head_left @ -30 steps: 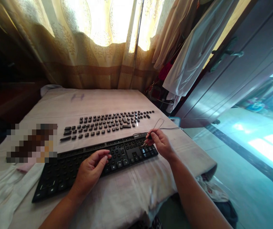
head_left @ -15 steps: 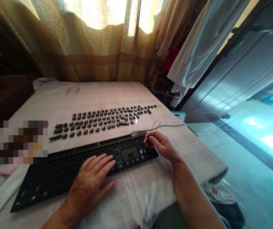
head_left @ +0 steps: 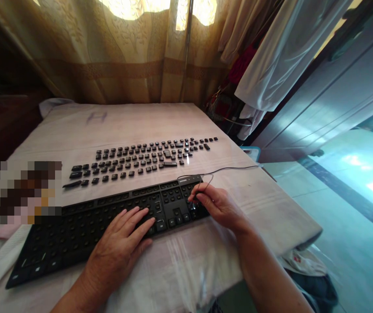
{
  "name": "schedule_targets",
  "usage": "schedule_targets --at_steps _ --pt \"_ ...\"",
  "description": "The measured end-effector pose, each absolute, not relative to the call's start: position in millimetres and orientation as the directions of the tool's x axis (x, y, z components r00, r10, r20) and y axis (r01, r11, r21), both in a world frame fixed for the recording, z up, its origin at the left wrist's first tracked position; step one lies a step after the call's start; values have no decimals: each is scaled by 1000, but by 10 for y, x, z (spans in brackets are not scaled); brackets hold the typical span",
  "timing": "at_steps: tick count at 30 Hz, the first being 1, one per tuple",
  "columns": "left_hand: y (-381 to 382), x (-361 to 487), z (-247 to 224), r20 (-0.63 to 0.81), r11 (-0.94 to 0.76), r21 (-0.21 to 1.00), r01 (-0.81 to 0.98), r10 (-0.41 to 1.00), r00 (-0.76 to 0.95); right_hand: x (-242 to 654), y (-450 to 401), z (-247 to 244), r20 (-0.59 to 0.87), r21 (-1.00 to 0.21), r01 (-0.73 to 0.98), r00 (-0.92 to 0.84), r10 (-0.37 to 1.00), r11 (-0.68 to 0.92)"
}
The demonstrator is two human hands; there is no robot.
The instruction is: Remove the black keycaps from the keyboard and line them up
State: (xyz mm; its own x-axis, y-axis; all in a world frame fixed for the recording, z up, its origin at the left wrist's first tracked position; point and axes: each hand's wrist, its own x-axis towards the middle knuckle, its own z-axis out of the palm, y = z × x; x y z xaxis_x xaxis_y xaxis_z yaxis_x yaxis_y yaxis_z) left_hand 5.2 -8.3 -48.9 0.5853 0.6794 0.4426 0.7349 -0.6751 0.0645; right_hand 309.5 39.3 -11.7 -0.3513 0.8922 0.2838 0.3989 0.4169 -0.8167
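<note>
A black keyboard (head_left: pixel 75 234) lies across the cloth-covered table, most of its keycaps off and a few left along the bottom and right. My left hand (head_left: pixel 121 245) rests flat on its middle and front edge, fingers spread, holding nothing. Over the number pad, my right hand (head_left: pixel 214 202) pinches a thin wire loop (head_left: pixel 210 177), its lower end hidden at my fingertips near the keys. Behind the keyboard, loose black keycaps (head_left: pixel 129 160) lie in several rows on the cloth.
The keyboard's cable (head_left: pixel 235 168) runs to the table's right edge. Yellow curtains (head_left: pixel 124 65) hang behind the table (head_left: pixel 140 119). White cloth (head_left: pixel 264 82) hangs at the back right, by a door. A blurred patch covers something at the left edge.
My right hand has moved slightly left and lower over the number pad with the wire loop. My left hand has drawn slightly left, its thumb now closer to the fingers. The view has tilted down a little.
</note>
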Motion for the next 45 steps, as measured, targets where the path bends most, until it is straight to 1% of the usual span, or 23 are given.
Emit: schedule_targets --at_steps 5,8,10,12,16,19,23,26,28,30,33,35,40,42,45 --pt "-84 50 -490 421 -668 96 738 699 578 3015 380 -34 336 -669 495 -465 819 555" --pt "-81 54 -491 421 -666 116 737 705 571 3039 382 -55 338 -676 491 -457 823 550" --pt "-79 54 -490 421 -668 123 734 705 571 3068 386 -94 334 -706 493 -402 852 509" --pt "-77 52 -489 426 -672 114 732 699 575 3085 393 -137 341 -708 508 -362 868 490" --pt "-77 55 -485 419 -668 99 737 700 578 3074 404 -189 340 -660 534 -416 844 529" --pt "-80 65 -483 410 -662 113 741 710 572 3058 392 -190 340 -635 548 -435 834 545" --pt "-89 72 -479 404 -646 135 751 728 554 3052 367 -195 393 -584 565 -432 812 583" --pt "-92 67 -476 418 -645 129 753 724 549 3044 356 -219 438 -570 552 -423 793 609" --pt "-90 62 -477 431 -653 119 748 712 554 3036 351 -232 453 -590 532 -404 795 607" --pt "-85 59 -480 441 -659 111 744 703 558 3030 349 -233 456 -675 474 -335 825 565" --pt "-77 60 -484 446 -659 106 745 701 557 3021 358 -221 443 -833 314 -118 889 456" --pt "-73 61 -486 449 -658 109 745 701 554 3007 375 -218 404 -889 229 -18 915 397" --pt "-66 64 -489 441 -660 105 744 701 560 2901 410 -259 285 -955 79 -8 958 285" --pt "-69 70 -484 436 -658 105 746 704 560 2826 397 -266 283 -957 58 -17 959 283" --pt "-85 88 -458 453 -662 117 740 699 554 2679 337 -234 301 -949 76 -64 951 305"
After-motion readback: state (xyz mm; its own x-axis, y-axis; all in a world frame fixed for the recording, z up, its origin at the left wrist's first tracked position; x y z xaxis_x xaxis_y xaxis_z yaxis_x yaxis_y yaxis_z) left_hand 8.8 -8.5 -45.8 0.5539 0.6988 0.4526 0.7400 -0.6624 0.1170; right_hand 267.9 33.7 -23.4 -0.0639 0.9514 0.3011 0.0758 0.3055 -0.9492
